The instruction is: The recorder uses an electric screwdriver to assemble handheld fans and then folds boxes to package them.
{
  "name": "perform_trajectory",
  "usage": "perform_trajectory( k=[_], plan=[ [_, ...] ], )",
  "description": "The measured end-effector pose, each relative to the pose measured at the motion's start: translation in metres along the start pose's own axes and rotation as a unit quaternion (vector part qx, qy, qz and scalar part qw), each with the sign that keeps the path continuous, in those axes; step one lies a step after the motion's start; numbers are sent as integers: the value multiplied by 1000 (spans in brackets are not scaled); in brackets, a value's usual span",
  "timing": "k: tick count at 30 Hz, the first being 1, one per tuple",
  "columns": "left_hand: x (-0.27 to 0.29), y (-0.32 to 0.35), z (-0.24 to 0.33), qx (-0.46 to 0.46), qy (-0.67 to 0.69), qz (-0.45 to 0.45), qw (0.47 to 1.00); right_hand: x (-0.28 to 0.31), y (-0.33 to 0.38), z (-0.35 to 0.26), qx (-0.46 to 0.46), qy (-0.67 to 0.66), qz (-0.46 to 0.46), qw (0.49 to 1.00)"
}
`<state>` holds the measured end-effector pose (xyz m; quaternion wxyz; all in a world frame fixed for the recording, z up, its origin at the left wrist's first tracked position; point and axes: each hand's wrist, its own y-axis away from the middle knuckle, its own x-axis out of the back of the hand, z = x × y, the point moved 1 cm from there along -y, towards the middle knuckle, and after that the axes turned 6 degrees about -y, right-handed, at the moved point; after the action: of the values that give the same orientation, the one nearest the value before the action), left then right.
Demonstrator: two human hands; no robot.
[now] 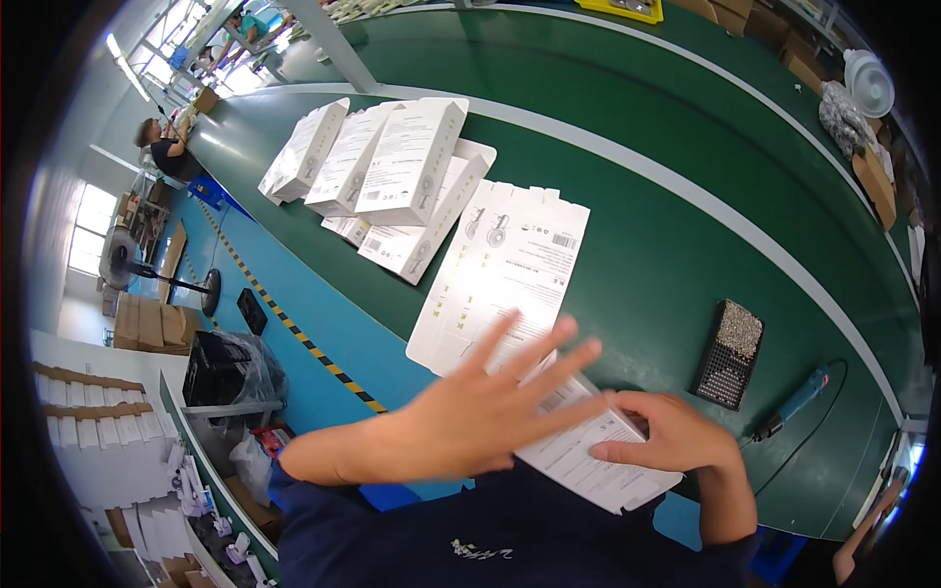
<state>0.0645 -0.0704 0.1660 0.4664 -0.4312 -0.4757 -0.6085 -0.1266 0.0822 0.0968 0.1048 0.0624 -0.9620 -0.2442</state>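
My left hand is spread open with its fingers apart, smeared a little by motion, above a white printed carton. My right hand grips that carton at its right side, thumb on the face and the other fingers partly hidden behind the edge. The carton slants near my body at the bench's front edge. Just beyond my left hand lie flat white carton blanks with printed drawings and a barcode. Farther left, several folded white boxes are grouped, some resting on others.
On the green bench, a black tray of small metal parts stands at right, beside a blue power screwdriver with a cord. A yellow bin is at the back. Other people work at far left.
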Motion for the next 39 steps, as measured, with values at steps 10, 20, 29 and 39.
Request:
perform_trajectory(
  k=[10,20,29,39],
  plan=[
    [7,83,-173,351,196,311,861,21,-1,62,209,-509,243,799],
    [8,112,-280,626,-138,277,716,-21,2,89,121,-503,205,831],
    [-97,-23,-85,307,-66,143,938,-28,-44,64,102,-406,223,880],
    [-129,-29,-51,330,102,197,918,-15,-129,9,-4,-269,192,944]
  ],
)
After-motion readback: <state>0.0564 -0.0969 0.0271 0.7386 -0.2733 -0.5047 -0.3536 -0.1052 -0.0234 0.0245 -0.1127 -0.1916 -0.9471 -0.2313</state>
